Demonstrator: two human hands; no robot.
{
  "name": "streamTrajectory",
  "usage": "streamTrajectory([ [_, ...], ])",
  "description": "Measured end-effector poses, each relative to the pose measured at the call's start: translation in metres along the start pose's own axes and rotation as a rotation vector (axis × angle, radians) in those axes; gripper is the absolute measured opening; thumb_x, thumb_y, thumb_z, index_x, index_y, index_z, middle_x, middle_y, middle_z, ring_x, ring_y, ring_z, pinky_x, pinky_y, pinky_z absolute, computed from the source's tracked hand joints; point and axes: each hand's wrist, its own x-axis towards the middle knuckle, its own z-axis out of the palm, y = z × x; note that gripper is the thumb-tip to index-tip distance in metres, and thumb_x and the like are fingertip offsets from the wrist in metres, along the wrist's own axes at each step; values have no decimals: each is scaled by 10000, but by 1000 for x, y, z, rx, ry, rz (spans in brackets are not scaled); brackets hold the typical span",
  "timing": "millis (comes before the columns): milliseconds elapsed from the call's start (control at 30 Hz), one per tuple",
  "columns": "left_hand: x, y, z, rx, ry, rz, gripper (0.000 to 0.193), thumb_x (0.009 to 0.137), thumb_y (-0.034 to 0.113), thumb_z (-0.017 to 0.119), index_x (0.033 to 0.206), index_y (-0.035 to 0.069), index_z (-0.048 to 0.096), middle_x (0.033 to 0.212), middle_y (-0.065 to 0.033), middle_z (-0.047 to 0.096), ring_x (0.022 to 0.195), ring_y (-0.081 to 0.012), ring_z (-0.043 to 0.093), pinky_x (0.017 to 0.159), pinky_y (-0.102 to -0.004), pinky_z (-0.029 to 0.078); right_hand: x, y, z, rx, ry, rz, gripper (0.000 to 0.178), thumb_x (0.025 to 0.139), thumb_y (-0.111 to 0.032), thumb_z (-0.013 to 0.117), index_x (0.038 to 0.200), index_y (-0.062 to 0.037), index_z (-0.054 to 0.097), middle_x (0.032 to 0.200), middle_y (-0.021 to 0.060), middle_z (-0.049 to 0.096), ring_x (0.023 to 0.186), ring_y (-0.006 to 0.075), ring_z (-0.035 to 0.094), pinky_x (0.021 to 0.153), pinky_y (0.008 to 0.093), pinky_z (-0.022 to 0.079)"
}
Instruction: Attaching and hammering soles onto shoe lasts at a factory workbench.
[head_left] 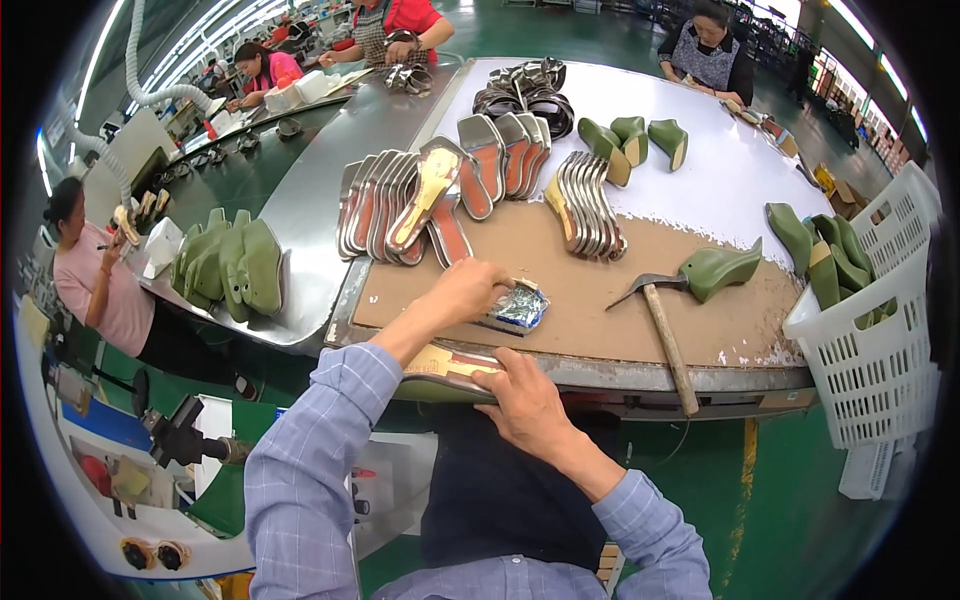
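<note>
My right hand [530, 405] grips a green shoe last [428, 391] at the table's front edge, its thumb and fingers around one end. A tan and reddish insole [440, 362] lies on the upturned sole of that last. My left hand [468, 292] reaches to a small open box of shiny metal tacks [518, 306], fingers drawn together at its left side. Whatever those fingertips pinch, if anything, is hidden. To the right, a hammer [664, 335] rests on the brown board, its head against another green shoe last [720, 270].
Beyond my hands stand rows of insoles [385, 205] and a smaller bundle [585, 210]. More green lasts [245, 265] sit at left. A white basket [865, 340] holding lasts stands right. Black strappy uppers [525, 95] are piled behind. Several people work around the tables.
</note>
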Motion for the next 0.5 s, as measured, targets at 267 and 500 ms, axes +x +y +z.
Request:
streamTrajectory([
  [267,-33,31,-26,-534,117,-171,137,853,91,645,947,-8,645,820,-144,689,708,-222,669,659,-338,524,-2,-2,0,-10,-26,33,526,681,-100,775,1132,-83,506,1165,200,467,1000,383,515,817,453,473],
  [500,-109,64,-17,-417,307,-11,60,845,46,622,895,13,622,801,-109,665,806,-274,634,718,-355,504,-14,6,-29,47,48,142,497,770,-243,743,1179,-68,521,1210,187,522,1099,375,514,948,461,413],
])
